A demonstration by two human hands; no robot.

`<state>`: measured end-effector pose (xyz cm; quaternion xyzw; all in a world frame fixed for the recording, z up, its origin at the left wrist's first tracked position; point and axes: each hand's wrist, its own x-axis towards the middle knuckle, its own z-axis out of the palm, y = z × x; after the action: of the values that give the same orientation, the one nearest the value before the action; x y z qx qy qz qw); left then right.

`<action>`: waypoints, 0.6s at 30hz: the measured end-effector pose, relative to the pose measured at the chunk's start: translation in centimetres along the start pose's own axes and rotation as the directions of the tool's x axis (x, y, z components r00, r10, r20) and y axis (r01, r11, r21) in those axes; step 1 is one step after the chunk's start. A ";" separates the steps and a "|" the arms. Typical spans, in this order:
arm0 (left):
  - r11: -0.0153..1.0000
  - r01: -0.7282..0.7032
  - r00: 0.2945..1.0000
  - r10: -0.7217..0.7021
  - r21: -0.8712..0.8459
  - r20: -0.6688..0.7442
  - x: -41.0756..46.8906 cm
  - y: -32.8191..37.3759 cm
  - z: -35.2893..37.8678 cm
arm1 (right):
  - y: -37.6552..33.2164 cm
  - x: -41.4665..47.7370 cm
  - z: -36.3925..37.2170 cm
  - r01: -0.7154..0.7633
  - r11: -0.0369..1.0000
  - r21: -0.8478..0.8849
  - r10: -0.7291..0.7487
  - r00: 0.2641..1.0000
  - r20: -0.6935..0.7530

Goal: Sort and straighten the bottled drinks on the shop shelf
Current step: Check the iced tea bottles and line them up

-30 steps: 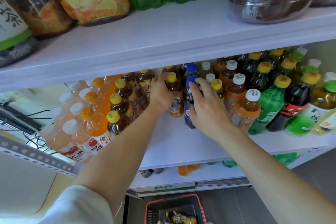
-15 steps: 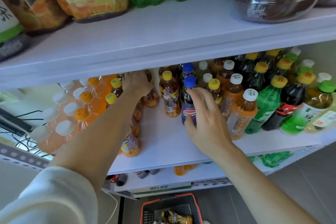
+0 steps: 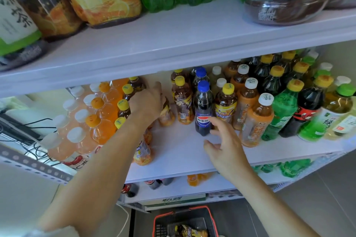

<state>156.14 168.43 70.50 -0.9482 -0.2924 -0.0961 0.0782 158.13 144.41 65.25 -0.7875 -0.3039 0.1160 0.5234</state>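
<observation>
Cola bottle (image 3: pixel 203 110) right of tea bottle (image 3: pixel 182 100)

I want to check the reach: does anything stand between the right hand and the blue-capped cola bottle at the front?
Nothing visible does. The right hand is open just beside the cola bottle, with only bare shelf between them.

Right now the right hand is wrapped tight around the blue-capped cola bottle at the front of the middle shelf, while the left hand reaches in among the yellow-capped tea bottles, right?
Not quite. In the head view the right hand is open, fingers spread, just in front of the blue-capped cola bottle, not wrapped around it. The rest holds: the left hand reaches in among the yellow-capped tea bottles on the middle shelf.
</observation>
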 end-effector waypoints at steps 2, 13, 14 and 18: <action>0.993 -0.024 0.991 0.009 -0.119 -0.132 -2.5 -0.4 -1.6 | 0.6 0.0 0.0 -0.186 0.964 0.191 0.177 0.982 0.063; 0.408 -0.104 0.969 -0.162 -0.907 -0.184 -12.8 -1.0 -7.8 | 1.7 -2.6 -0.5 -0.809 0.320 0.494 0.245 0.574 0.781; 0.383 -0.091 0.967 -0.186 -0.919 -0.173 -13.0 -1.1 -7.8 | 1.7 -3.0 -0.6 -0.797 0.302 0.524 0.205 0.591 0.780; 0.289 0.035 0.945 -0.320 -0.957 -0.063 -12.9 -1.9 -7.8 | 1.2 -4.1 -0.7 -0.664 0.356 0.658 0.095 0.726 0.681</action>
<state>143.60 161.42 75.27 -0.7539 -0.2723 -0.3719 -0.4682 155.67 141.09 63.87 -0.3847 -0.1289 0.5922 0.6962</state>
